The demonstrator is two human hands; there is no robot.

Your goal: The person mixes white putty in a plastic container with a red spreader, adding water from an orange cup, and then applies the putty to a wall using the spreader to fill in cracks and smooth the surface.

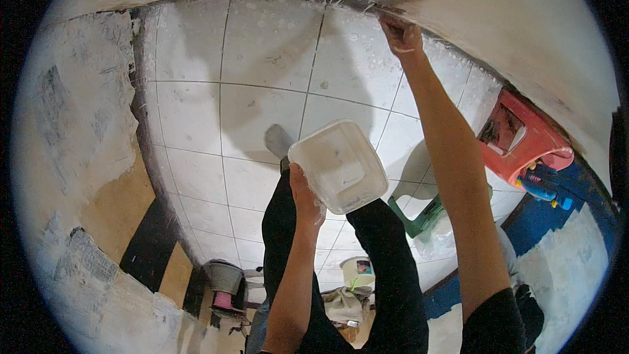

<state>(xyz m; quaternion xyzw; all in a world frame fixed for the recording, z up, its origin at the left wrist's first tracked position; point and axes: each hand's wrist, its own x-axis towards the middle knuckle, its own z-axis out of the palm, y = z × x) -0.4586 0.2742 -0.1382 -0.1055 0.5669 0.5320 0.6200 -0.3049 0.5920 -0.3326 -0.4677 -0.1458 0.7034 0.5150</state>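
My left hand (pixel 308 199) grips the near left side of a square, translucent plastic tub (pixel 369 167), held out over the floor in front of my legs. A pale residue coats the tub's inside. My right hand (pixel 405 39) reaches far forward to the foot of the plastered wall (pixel 496 14), its fingers curled close to the wall's lower edge. Whether those fingers hold a tool is hard to make out. Whitish smears mark both hands.
White floor tiles (pixel 265 59) carry pale spatter along the wall. At the right stand a red plastic stool (pixel 535 130) with a blue toy beside it, and a green plastic item (pixel 422 219). A white bucket (pixel 351 273) and a grey bucket (pixel 223 275) are behind me. Patchy wall (pixel 88 108) rises left.
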